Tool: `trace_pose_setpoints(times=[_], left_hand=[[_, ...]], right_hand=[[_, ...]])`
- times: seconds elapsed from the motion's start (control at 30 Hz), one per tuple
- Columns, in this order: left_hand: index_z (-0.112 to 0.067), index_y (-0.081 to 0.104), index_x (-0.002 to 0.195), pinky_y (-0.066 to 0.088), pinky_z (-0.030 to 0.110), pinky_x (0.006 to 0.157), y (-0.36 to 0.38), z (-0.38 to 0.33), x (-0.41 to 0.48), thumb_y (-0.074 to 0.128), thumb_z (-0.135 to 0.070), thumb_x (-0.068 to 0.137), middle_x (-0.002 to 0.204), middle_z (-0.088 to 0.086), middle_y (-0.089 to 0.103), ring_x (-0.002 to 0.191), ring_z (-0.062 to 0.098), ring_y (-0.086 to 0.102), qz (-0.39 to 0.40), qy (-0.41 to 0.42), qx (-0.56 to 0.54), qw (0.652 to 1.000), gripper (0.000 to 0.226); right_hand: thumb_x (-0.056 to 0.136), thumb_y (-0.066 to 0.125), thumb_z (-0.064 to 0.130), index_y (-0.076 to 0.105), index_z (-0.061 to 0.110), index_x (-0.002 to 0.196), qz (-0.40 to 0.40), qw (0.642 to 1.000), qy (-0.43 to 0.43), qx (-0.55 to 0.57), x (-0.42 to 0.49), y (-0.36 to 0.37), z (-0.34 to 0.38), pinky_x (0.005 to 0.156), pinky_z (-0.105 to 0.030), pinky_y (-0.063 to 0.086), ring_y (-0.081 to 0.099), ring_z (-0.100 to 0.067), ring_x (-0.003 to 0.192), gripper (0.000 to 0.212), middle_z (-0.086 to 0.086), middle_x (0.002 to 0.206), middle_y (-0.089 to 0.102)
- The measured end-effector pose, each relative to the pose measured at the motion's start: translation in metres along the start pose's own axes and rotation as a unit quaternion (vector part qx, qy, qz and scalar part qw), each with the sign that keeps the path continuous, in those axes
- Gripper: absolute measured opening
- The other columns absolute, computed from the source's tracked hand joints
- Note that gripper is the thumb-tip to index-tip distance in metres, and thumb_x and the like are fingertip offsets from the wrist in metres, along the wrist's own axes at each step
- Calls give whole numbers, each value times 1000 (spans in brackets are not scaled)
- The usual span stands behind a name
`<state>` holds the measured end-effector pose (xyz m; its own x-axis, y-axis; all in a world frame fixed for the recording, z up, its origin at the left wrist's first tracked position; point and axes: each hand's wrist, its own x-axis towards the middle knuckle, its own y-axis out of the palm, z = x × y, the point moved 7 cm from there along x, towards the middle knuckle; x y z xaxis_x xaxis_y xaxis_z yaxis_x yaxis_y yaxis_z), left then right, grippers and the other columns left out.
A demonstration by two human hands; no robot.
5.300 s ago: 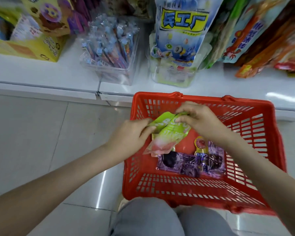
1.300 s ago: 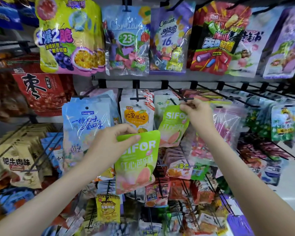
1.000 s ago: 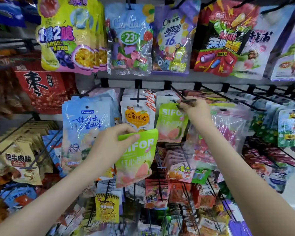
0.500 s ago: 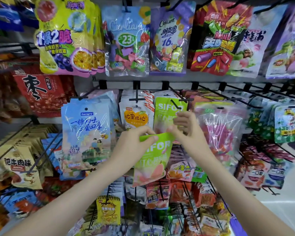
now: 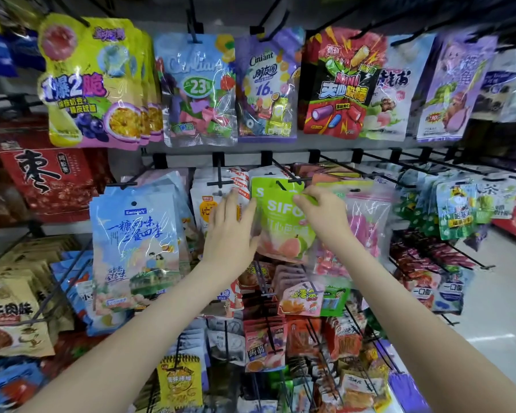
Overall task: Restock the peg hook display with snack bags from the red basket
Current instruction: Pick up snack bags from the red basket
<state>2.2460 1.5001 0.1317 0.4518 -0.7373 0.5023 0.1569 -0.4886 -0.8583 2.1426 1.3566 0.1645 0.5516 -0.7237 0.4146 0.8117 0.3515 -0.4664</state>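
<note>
Centre frame, hanging step: right hand pinches green bag, left hand flat-fingered against it; next I'd seat its hole on peg hook.

Your left hand and right hand are bare; both forearms are bare as far as they show.

The snack bag was lime green with white letters and a pink guava picture; the hook was black.
</note>
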Motion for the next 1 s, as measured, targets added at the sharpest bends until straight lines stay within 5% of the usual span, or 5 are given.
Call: trace_pose_setpoints(times=[0.2,0.33,0.6,0.8,1.0], left_hand=[[-28,-1,152,3,53,115,14,5,6,59,-39,90,158,17,-16,146,33,-10,23,7,46,999,87],[-27,-3,152,5,52,115,20,7,5,62,-37,88,157,17,-20,145,34,-13,20,4,51,999,92],[-24,4,153,3,51,116,28,8,5,61,-39,88,146,10,-35,145,33,-17,12,13,53,998,88],[-23,14,153,2,53,116,30,7,5,59,-37,88,150,12,-29,144,33,-17,-9,13,43,999,80],[-22,18,152,-2,52,115,30,9,6,63,-17,79,149,10,-30,138,26,-29,11,21,4,1000,86]], right_hand=[[88,64,14,57,11,94,-51,998,-30,13,4,1,3,74,-45,52,56,-28,89,9,-5,97,54],[84,65,6,50,5,86,-135,982,-114,-58,-4,1,12,77,-38,33,42,-26,92,15,-11,95,48],[87,60,9,62,5,91,-228,955,-165,-98,-16,9,4,83,-42,29,44,-30,97,7,-15,101,55],[93,49,10,62,11,115,-176,962,-183,-97,-22,29,-6,86,-27,20,40,-16,101,25,-6,104,58],[95,49,5,53,7,118,-101,984,-137,52,-8,36,-12,88,-30,44,49,-9,94,23,4,103,50]])
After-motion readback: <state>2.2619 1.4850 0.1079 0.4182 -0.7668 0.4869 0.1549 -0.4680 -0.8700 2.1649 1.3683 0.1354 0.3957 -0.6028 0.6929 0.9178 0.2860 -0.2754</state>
